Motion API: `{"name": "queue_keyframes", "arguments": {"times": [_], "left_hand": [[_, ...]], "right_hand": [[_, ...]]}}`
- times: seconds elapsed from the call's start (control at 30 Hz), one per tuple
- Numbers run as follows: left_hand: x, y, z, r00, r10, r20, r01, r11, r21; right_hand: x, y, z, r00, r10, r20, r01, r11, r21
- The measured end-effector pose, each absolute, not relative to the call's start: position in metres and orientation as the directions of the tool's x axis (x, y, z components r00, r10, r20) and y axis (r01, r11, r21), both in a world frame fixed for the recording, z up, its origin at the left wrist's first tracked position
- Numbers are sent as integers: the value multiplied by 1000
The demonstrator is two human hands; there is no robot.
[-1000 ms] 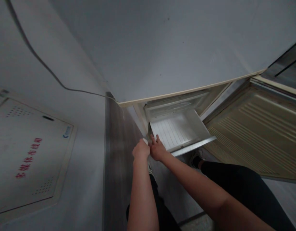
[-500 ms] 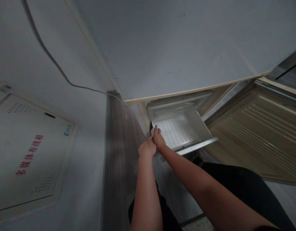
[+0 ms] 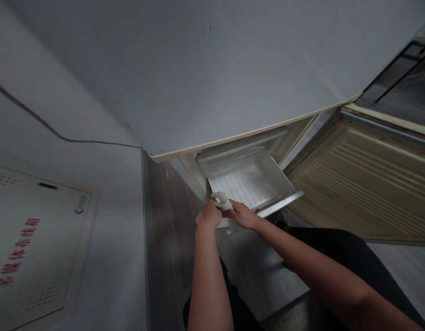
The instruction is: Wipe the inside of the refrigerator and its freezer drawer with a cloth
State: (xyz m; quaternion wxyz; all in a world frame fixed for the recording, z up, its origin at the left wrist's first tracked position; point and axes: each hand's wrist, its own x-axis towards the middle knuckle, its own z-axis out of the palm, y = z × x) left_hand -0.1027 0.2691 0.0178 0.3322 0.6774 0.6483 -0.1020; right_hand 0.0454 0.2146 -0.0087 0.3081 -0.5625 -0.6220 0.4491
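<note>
A white ribbed freezer drawer (image 3: 254,186) is pulled out of the lower compartment of a cream fridge (image 3: 233,92). My left hand (image 3: 208,216) is closed on a small white cloth (image 3: 222,201) at the drawer's near-left corner. My right hand (image 3: 245,214) rests just right of it, on the drawer's front edge, fingers touching the cloth. Whether the right hand grips the cloth or the drawer rim is not clear.
The fridge's lower door (image 3: 364,184) hangs open to the right, showing its ribbed inner lining. A white wall with a cable (image 3: 60,135) and a panel with red characters (image 3: 29,248) is on the left. Wood-look floor (image 3: 167,239) lies below, and my dark trousers (image 3: 336,257).
The white cloth has come into sight in my left hand at the drawer corner. My right hand slid back from inside the drawer to its front edge. The view swung slightly left.
</note>
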Motion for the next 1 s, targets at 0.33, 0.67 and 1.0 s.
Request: {"name": "queue_keyframes", "arguments": {"times": [0.33, 0.67, 1.0], "left_hand": [[-80, 260, 15, 188, 794, -579, 945, 15, 328], [-74, 262, 8, 195, 773, -604, 954, -6, 301], [-72, 263, 10, 191, 754, -629, 964, -21, 267]], "right_hand": [[-6, 36, -42, -68, 716, -695, -608, -582, -540], [-6, 138, -55, -140, 609, -781, -956, -287, -53], [136, 162, -43, 634, 604, -482, -411, -265, -872]]}}
